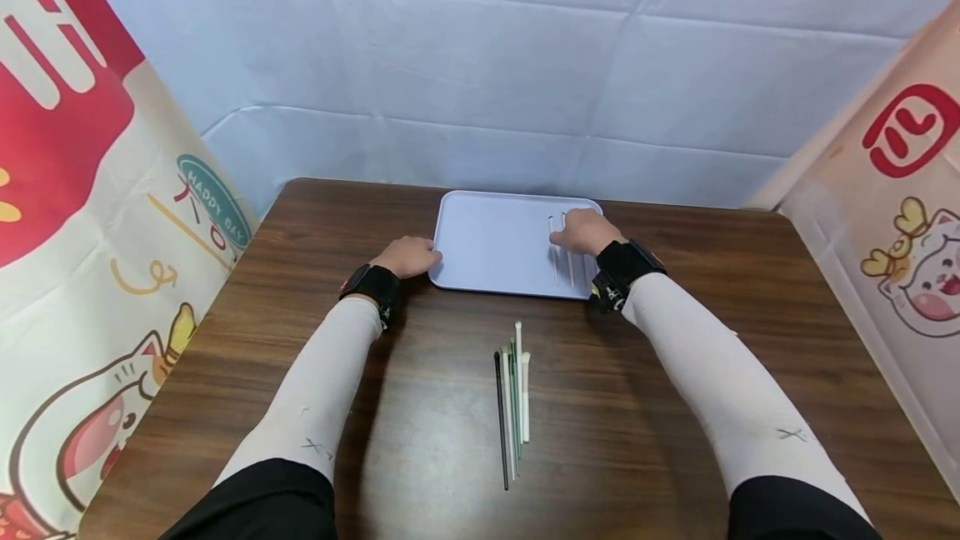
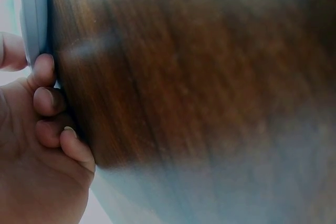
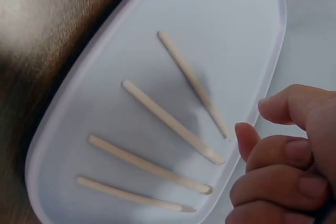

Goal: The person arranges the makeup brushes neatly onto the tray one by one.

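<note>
While L hand [image 1: 408,257] pinches L rim of tray [image 1: 487,248], R hand [image 1: 587,232] is at far R corner, fingers curled, thumb/index apart, nothing gripped AFAICT. Four pale sticks [image 3: 174,123] on tray, far ends twd R fingers. Stick bundle [image 1: 514,402] on table [image 1: 420,407], bodyward of both hands, long axis approx fore-aft; neither hand clearly nearer.

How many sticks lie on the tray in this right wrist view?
4, fanned across the tray. Going down the picture: top stick, second stick, third stick, bottom stick. The frame crops the tray, so others could be out of sight.
</note>
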`<action>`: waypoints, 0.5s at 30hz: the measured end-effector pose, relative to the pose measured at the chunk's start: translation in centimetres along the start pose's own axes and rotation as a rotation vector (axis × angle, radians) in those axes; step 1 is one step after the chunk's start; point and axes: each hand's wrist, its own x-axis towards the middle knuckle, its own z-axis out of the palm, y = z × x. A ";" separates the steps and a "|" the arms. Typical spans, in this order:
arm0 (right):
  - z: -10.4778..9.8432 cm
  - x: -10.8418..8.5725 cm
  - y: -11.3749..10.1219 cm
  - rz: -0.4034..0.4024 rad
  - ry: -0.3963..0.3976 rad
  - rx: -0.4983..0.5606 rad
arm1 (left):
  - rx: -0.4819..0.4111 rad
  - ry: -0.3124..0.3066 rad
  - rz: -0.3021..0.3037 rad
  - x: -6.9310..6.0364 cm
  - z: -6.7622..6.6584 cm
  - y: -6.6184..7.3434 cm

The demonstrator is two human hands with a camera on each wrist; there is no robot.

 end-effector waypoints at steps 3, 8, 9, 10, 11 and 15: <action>-0.1 -0.7 -0.2 -0.012 -0.001 0.005 | 0.002 -0.002 0.004 -0.1 -0.1 0.1; -0.1 -1.9 -0.7 -0.041 -0.003 0.003 | 0.009 -0.006 0.015 -0.3 -0.3 0.3; -0.1 -2.1 -0.8 -0.044 -0.006 0.003 | 0.010 -0.008 0.014 -0.3 -0.3 0.3; -0.1 -2.4 -0.9 -0.046 -0.009 0.003 | 0.014 -0.009 0.014 -0.4 -0.3 0.4; 0.0 -2.6 -1.0 -0.048 -0.017 0.006 | 0.016 -0.011 0.011 -0.4 -0.4 0.4; 0.4 -3.5 -1.2 -0.066 -0.024 0.019 | 0.017 -0.014 0.002 -0.7 -0.4 0.6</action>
